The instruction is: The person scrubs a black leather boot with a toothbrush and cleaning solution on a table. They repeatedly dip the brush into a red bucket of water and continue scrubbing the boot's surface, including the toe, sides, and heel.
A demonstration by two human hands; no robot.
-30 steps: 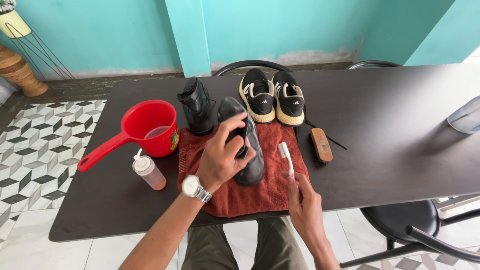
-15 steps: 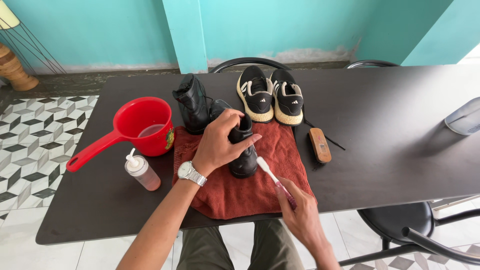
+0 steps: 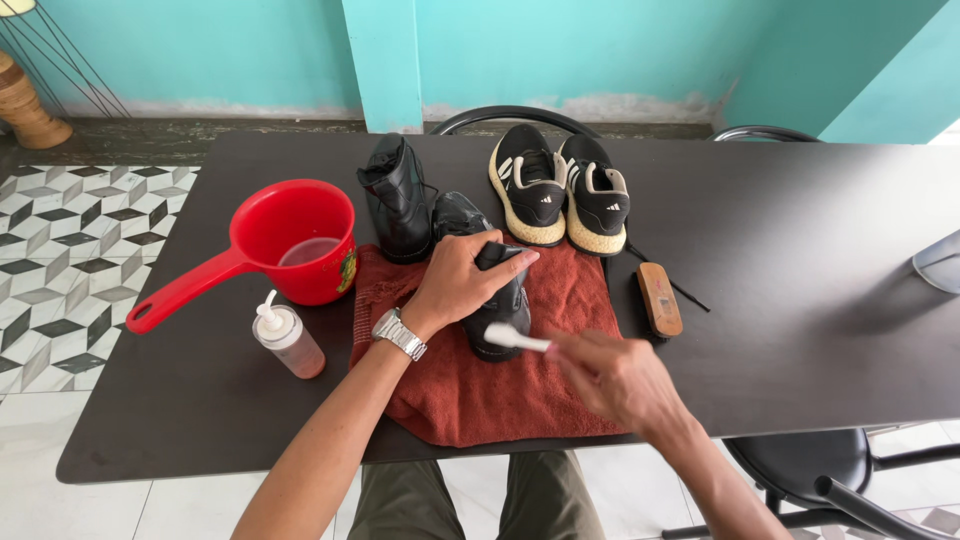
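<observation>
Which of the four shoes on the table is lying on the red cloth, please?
The black leather boot under the left hand; the other black boot and both black sneakers stand behind the rust-red cloth.

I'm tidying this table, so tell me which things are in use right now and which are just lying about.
In use: left hand gripping the black boot; right hand holding a toothbrush at its toe; red towel underneath.

Lying about: second boot, sneakers, wooden brush, red dipper, squeeze bottle.
</observation>
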